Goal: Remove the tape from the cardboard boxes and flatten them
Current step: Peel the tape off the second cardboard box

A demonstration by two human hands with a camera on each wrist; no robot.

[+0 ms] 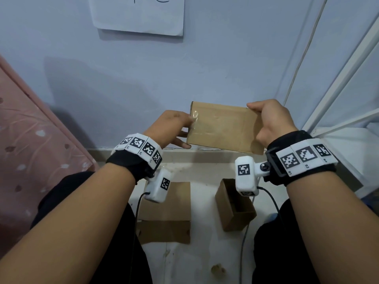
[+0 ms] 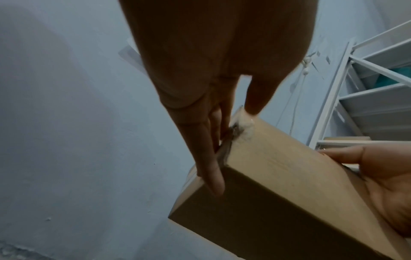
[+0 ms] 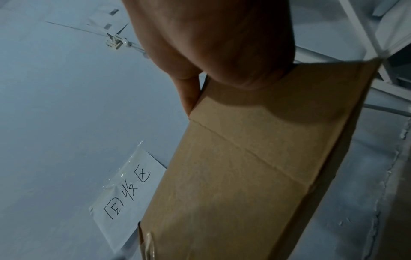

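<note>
I hold a brown cardboard box (image 1: 223, 128) in the air in front of the wall, long side across. My left hand (image 1: 178, 126) is at its left end. The thumb and fingers pinch a crumpled wad of clear tape (image 1: 194, 115) at the top left edge. In the left wrist view the tape (image 2: 243, 127) is bunched at the box (image 2: 278, 167) corner, between the thumb and the straight fingers (image 2: 211, 167) lying along the end face. My right hand (image 1: 266, 119) grips the right end, thumb on the front face (image 3: 255, 167).
A flattened cardboard piece (image 1: 166, 203) and a small open box (image 1: 235, 208) lie on the white floor between my knees. A pink bedcover (image 1: 24, 150) is at the left and a white metal rack (image 1: 348, 89) at the right. A paper sign (image 1: 139, 15) is taped to the wall.
</note>
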